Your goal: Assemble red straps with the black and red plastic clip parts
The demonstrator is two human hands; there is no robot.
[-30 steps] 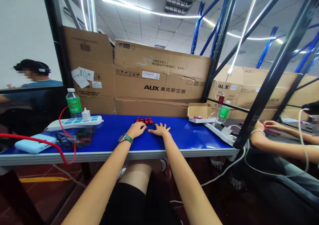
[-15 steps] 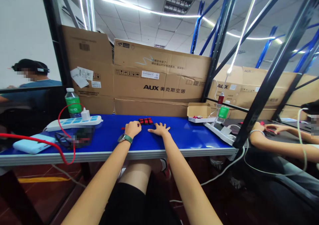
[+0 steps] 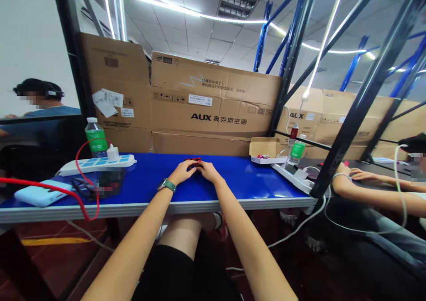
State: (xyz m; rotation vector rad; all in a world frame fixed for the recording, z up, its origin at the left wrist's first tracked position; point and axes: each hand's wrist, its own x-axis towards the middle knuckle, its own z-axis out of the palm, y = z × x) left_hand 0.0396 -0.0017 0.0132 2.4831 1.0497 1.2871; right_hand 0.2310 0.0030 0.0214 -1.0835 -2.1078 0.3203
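Looks like a two-handed adjusting step: left hand (image 3: 181, 172) and right hand (image 3: 209, 172) nearly meet over the red-and-black blocks (image 3: 195, 159), mid-frame on the blue tabletop (image 3: 246, 181). Fingers curl inward; can't tell if they're pinching. Next move probably needs gentle, even pressure.

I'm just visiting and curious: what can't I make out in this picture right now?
All in the head view:
- Red-and-black pieces: mostly hidden by the left hand and right hand; their number and the fingers' grip are unclear.
- Small items in the open box: too small to identify.
- Dark bundle near the power strip: partly pixelated.
- Right-side co-worker: cut off by the edge.
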